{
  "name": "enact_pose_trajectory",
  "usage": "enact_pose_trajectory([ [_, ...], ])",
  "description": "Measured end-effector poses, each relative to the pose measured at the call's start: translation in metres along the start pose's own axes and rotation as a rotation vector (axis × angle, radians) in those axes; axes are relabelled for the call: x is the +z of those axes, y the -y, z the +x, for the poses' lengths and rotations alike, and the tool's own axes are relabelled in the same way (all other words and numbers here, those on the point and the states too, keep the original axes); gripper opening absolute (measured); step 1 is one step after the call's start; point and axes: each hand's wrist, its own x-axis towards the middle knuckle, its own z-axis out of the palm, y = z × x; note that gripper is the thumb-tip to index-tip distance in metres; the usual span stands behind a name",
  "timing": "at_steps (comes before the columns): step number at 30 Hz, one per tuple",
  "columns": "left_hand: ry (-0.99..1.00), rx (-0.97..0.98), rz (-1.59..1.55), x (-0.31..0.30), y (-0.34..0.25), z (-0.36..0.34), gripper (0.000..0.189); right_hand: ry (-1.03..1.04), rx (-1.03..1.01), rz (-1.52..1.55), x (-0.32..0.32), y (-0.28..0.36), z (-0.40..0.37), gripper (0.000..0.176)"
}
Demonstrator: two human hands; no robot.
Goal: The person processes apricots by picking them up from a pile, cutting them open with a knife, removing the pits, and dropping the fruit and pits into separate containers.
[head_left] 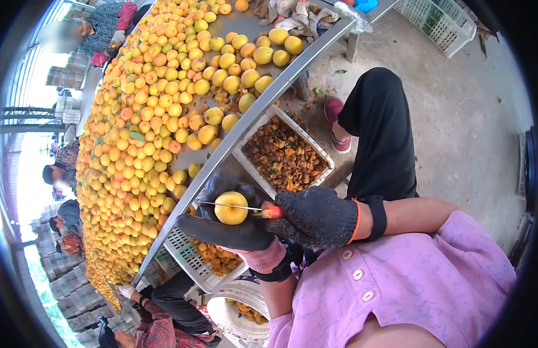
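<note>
My left hand (234, 232), in a black-palmed glove with a pink cuff, cups a yellow apricot (231, 216) with its stem hollow facing up. A knife (273, 212) with a red handle is gripped in my right hand (318, 216), which wears a dark knitted glove with an orange hem. The thin blade lies across the apricot, its tip reaching beyond the far side. Both hands are in front of my body, beside the metal edge of the table (245, 123).
Apricots (147, 116) are heaped along the table. Below its edge stand a crate of brown pits (286, 151), a white crate of cut apricots (187, 255) and a white bucket (222, 319). Several people sit around the table. Cloth gloves (298, 17) lie at its end.
</note>
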Motion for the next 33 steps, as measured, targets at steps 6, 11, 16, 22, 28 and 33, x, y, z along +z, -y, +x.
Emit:
enact_pose_trajectory([
  [6,-0.307,0.203,0.750,0.044,0.006,-0.005,0.049,-0.042,-0.056,-0.142,-0.004,-0.003,-0.003,0.033],
  [11,-0.424,0.112,0.691,0.036,0.009,0.002,0.063,-0.052,0.040,-0.118,-0.014,-0.004,-0.001,0.030],
  [16,-0.282,-0.052,0.618,0.054,0.009,0.011,0.059,-0.075,-0.058,-0.139,-0.015,-0.026,0.005,0.031],
  [22,-0.123,-0.054,0.759,0.082,0.000,-0.005,0.047,-0.209,-0.044,-0.158,-0.017,-0.026,0.000,0.028],
  [28,0.051,-0.080,0.716,0.081,-0.005,0.003,0.048,-0.135,-0.098,-0.136,-0.032,-0.026,0.002,0.024],
  [33,0.045,-0.051,0.712,0.082,-0.002,0.003,0.048,-0.040,-0.042,-0.208,-0.039,-0.025,0.007,0.022],
])
